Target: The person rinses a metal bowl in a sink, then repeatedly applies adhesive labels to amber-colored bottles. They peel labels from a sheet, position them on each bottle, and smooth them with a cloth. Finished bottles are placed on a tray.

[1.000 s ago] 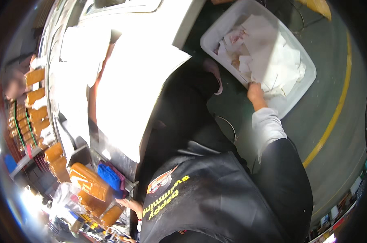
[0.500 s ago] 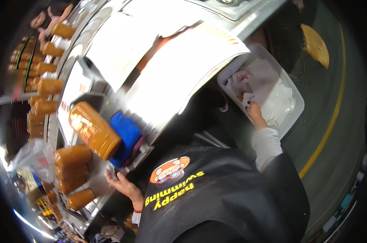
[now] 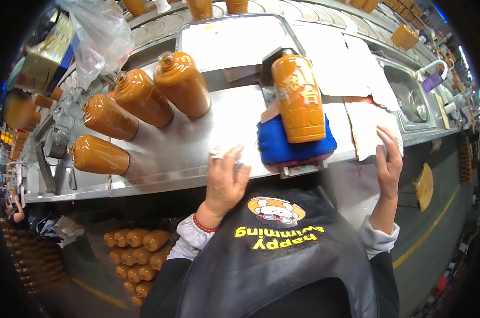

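L hand (image 3: 227, 183), ctr of frame, just over steel worktop (image 3: 229, 124) (smooth, glossy): fingers part-spread, thumb out to one side, small crumpled pale scrap (image 3: 217, 152) at fingertips; can't tell if gripped or just behind them. R hand (image 3: 388, 167), right of ctr: fingers apart, loosely bent, nothing visible in it; tips overlap white sheet (image 3: 372, 127), thin, flat, w/ wavy edge; contact unclear.

Brown btl (image 3: 299, 103), upper ctr right: glossy, cylindrical, raised pale marks; lies on blue cloth (image 3: 269, 148) (soft, folded). Neck end merges w/ dark support (image 3: 272, 62), shape hard to read. Four similar btls (image 3: 184, 87) at upper left, shoulders stepped, necks narrow.

Clear plastic bag (image 3: 103, 42), upper left: thin, wrinkled, top cut off. Metal sink (image 3: 412, 103), upper right: rounded basin. Stacked btls (image 3: 141, 255), lower left: partly hidden by L sleeve. Far edges blurred, dark.
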